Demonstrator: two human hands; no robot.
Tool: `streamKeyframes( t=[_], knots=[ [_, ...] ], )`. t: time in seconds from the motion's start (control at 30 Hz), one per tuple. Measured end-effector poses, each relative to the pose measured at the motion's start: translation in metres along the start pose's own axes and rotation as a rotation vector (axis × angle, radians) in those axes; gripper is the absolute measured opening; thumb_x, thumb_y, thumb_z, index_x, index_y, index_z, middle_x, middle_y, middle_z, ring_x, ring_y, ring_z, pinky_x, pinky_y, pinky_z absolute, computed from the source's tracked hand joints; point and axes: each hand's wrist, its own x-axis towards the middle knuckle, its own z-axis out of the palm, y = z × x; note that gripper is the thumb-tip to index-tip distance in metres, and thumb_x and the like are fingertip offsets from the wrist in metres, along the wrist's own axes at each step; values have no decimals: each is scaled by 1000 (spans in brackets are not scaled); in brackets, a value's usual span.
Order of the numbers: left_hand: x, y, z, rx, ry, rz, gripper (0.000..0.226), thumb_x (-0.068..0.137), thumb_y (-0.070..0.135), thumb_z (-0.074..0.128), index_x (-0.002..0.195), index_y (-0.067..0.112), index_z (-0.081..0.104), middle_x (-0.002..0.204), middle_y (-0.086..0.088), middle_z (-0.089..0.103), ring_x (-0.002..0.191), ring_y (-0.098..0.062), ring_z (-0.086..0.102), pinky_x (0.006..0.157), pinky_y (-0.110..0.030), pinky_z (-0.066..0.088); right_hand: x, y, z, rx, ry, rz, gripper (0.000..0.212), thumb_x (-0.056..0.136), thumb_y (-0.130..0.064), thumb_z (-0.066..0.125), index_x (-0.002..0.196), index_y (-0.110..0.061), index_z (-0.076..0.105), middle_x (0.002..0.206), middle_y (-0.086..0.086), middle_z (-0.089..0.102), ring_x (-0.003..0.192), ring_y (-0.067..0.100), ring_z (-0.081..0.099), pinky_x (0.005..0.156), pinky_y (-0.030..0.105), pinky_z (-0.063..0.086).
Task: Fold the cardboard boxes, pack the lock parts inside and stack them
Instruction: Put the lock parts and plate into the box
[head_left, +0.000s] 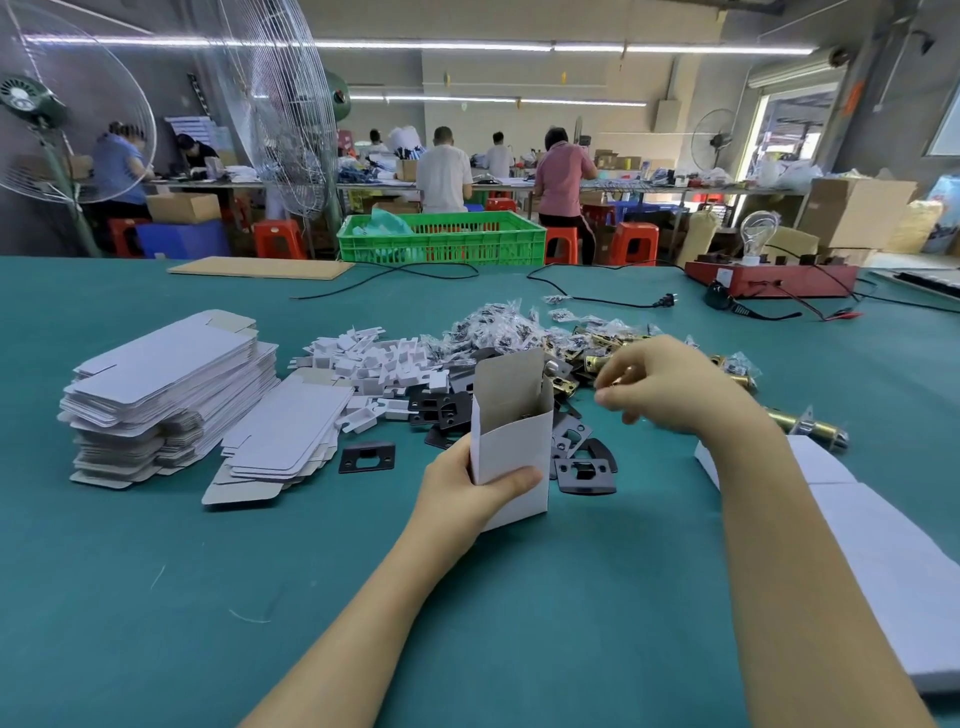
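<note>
At frame center, my left hand (470, 486) grips an open box (511, 441) upright on the table (156, 597); flat blanks (171, 395) sit left, black plates (582, 457) behind. My right hand (660, 387) curls over brass latches (597, 358), whether holding one I cannot tell; its fingers are blurred.

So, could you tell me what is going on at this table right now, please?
A person is packing lock parts into small cardboard boxes. The left hand grips an open white box upright on the green table. The right hand reaches over the brass latches, fingers curled; what it holds is blurred. Flat box blanks wait at left.
</note>
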Motion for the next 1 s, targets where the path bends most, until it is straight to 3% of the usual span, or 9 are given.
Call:
streamKeyframes(
  t=[0.2, 0.3, 0.4, 0.57, 0.73, 0.83, 1.0],
  knots=[
    [1, 0, 0, 16, 17, 1, 31, 77, 19, 82, 99, 34, 68, 95, 18, 74, 89, -2, 69, 70, -14, 53, 13, 29, 26, -65, -156, 172, 15, 83, -11, 71, 78, -21, 62, 93, 11, 69, 83, 27, 67, 73, 36, 58],
    [2, 0, 1, 21, 24, 1, 30, 77, 20, 83, 99, 35, 68, 95, 18, 74, 89, -2, 69, 73, -17, 54, 17, 35, 37, -55, -204, 183, 13, 80, -15, 76, 81, -23, 64, 96, 8, 68, 79, 21, 62, 62, 28, 49],
    [2, 0, 1, 28, 35, -2, 31, 76, 20, 84, 98, 36, 68, 95, 18, 74, 90, -2, 69, 77, -20, 55, 17, 37, 46, -68, -305, 183, 22, 74, -23, 82, 89, -24, 67, 89, -5, 60, 80, 13, 57, 65, 25, 43],
    [3, -1, 1, 31, 39, -5, 31, 76, 21, 84, 98, 36, 68, 95, 17, 74, 91, -3, 69, 79, -23, 55, 19, 39, 57, -90, -259, 135, 17, 76, -20, 80, 69, -27, 66, 76, -10, 61, 74, 6, 55, 56, 20, 38],
    [3, -2, 2, 30, 55, -13, 31, 76, 19, 84, 98, 34, 69, 96, 14, 75, 93, -7, 69, 83, -28, 56, 17, 40, 51, -56, -319, 103, 12, 84, -15, 72, 74, -19, 66, 69, -6, 61, 65, 6, 55, 59, 21, 40],
    [3, -2, 2, 18, 51, -17, 31, 76, 19, 84, 99, 33, 68, 97, 13, 75, 93, -6, 69, 81, -25, 56, 13, 41, 41, 185, -241, 144, 13, 89, -9, 65, 77, -10, 65, 74, 3, 65, 67, 11, 59, 64, 22, 48],
    [3, -1, 2, 14, 42, -19, 32, 77, 20, 83, 101, 33, 67, 97, 14, 74, 91, -4, 69, 73, -16, 54, 11, 44, 31, 1307, -127, 380, 7, 96, -1, 49, 92, -2, 55, 107, 23, 68, 88, 34, 71, 62, 31, 59]
  ],
)
